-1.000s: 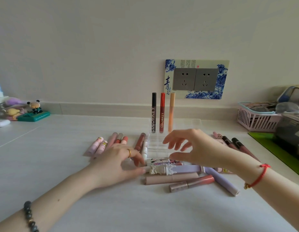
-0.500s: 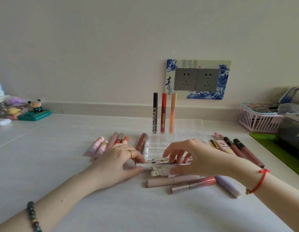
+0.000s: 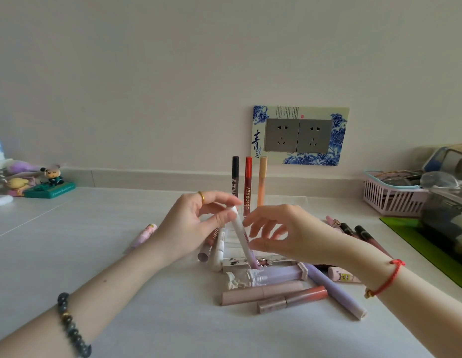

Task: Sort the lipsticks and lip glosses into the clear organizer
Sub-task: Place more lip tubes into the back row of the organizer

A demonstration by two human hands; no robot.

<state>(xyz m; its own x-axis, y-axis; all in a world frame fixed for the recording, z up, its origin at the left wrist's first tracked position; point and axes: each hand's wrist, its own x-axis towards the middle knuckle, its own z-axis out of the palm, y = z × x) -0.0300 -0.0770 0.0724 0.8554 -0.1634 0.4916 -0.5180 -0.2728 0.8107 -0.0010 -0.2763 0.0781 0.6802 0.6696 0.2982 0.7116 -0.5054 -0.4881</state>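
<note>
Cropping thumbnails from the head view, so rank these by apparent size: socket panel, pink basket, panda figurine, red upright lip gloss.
1. socket panel
2. pink basket, though a glass container hides part of it
3. red upright lip gloss and panda figurine: too alike to rank, tall-slim against short-wide

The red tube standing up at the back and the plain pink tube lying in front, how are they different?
The red tube stands upright in the clear organizer; the pink tube lies flat on the table. The red tube is dark red with COLORKEY printed down it; the pink tube is pale and shows no lettering. Both are long, slim and not held.
</note>
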